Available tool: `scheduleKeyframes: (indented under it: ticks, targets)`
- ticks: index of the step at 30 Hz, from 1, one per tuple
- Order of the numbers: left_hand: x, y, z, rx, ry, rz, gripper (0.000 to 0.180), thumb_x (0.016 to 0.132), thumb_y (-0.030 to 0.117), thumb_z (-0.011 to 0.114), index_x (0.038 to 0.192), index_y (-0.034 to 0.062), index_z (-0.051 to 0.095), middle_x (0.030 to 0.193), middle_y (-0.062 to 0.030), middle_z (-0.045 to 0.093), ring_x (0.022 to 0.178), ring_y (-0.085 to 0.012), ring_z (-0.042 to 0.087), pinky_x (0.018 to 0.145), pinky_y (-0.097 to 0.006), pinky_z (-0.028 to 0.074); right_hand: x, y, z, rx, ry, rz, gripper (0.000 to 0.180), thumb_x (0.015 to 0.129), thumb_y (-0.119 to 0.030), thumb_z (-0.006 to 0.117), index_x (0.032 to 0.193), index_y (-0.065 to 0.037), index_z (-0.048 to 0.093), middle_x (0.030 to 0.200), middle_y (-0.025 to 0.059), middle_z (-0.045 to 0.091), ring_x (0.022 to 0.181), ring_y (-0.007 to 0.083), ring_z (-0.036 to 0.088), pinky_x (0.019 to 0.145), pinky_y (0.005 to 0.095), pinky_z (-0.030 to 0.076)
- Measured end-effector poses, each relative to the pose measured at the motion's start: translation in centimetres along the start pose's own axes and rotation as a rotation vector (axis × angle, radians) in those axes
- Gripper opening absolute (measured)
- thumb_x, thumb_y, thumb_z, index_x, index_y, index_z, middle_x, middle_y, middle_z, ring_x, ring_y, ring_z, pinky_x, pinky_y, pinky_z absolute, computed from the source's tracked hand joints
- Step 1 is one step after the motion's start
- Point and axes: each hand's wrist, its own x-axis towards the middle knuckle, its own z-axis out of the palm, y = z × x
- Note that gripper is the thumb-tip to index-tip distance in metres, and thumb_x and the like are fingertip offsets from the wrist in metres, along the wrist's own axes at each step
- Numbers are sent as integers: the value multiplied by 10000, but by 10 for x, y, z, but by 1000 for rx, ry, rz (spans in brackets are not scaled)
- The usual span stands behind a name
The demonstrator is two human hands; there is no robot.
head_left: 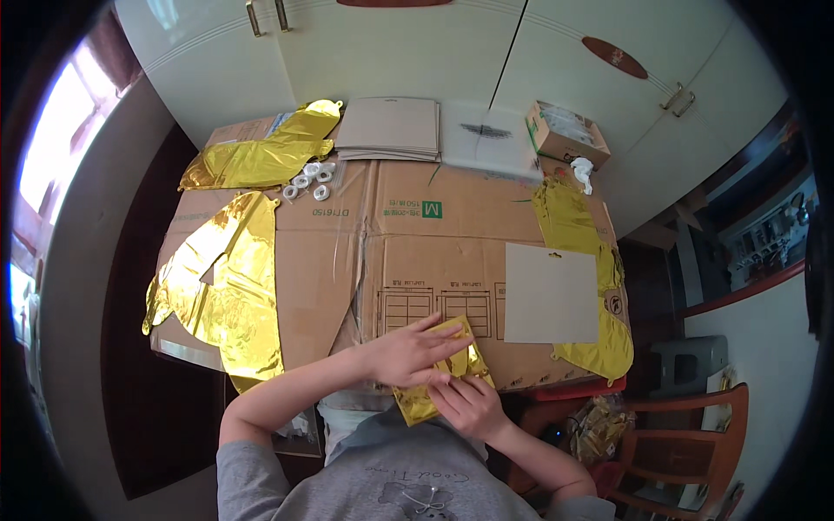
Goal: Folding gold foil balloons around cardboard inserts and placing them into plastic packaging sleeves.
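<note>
A folded gold foil balloon (419, 410), flattened into a packet, lies at the near edge of the cardboard-covered table, close to my body. My left hand (413, 354) rests flat across its upper part, fingers stretched toward the right. At the packet's near right edge, my right hand (467, 406) has its fingers closed over the foil; the thumb is hidden. Both hands are close together, fingertips almost meeting. Right of them lies a pale grey card (551, 293) with a hang hole, partly covering a spread gold foil balloon (599, 352).
Gold foil balloons (248, 286) lie spread along the left side, another foil balloon (261, 156) behind. Several white rolls (303, 181) sit near a stack of grey cards (388, 128). An open box (566, 135) stands back right. A wooden chair (686, 443) is at lower right.
</note>
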Motion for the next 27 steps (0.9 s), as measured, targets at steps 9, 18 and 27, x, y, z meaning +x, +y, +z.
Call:
scheduleKeyframes:
  ticks: [9,18,27]
  targets:
    - [-36,69,-13,-6,189,-5,705,815,278,745,1387,-13,453,1169,-198,641,1023,-334,656,870,-396,541,49,24,-79,210,-88,116,87,815,-173,649,865,-103,636,746,-6,593,734,134,627,611,279,495]
    - [-26,42,-17,-1072,734,-589,191,986,128,576,1102,-7,646,947,-7,679,819,-90,618,731,-247,509,114,110,-105,774,-270,453,407,856,-264,705,1173,-52,562,1015,126,680,993,275,662,855,378,522]
    - [-45,0,-16,-1466,1005,-627,179,977,112,572,1120,12,611,1048,-87,673,910,-164,660,805,-335,568,3,216,-32,170,-378,828,844,753,-453,764,1441,-117,410,1532,137,342,1445,327,263,1175,509,199]
